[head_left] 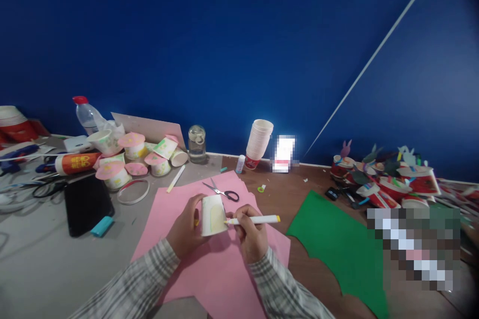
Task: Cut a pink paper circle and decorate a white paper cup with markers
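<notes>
My left hand [186, 229] grips the cup [206, 214], my right hand [253, 239] the marker [267, 219]. Yellow patch [217, 218] present; wall left of it white.

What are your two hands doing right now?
Left hand: closed around the white paper cup.
Right hand: holding the yellow-tipped marker, its point at the cup.

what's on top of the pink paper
Scissors lie on the pink paper near its far edge; a white pen reaches its far left corner. The left hand holds a paper cup above it, the right hand a marker. Whatever the hands and sleeves cover cannot be seen.
</notes>
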### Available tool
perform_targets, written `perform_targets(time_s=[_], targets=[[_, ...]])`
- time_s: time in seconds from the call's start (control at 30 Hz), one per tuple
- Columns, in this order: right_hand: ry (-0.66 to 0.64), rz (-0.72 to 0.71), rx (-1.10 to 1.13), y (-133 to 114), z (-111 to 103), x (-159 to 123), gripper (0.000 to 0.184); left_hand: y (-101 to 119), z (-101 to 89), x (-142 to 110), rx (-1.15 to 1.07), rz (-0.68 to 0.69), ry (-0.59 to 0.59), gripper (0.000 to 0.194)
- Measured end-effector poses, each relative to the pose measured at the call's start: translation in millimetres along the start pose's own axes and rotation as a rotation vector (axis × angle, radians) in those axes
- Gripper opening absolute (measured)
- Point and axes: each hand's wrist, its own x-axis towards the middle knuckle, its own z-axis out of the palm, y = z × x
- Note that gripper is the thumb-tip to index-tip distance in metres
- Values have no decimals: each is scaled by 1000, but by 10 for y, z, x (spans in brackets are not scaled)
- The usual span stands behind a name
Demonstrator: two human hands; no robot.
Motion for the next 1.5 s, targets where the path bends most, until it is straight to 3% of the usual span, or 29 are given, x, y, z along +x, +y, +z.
perform_targets(time_s=[1.5], targets=[[62, 28, 53, -64, 52, 26, 17, 24, 7, -23, -2, 27, -64, 78]])
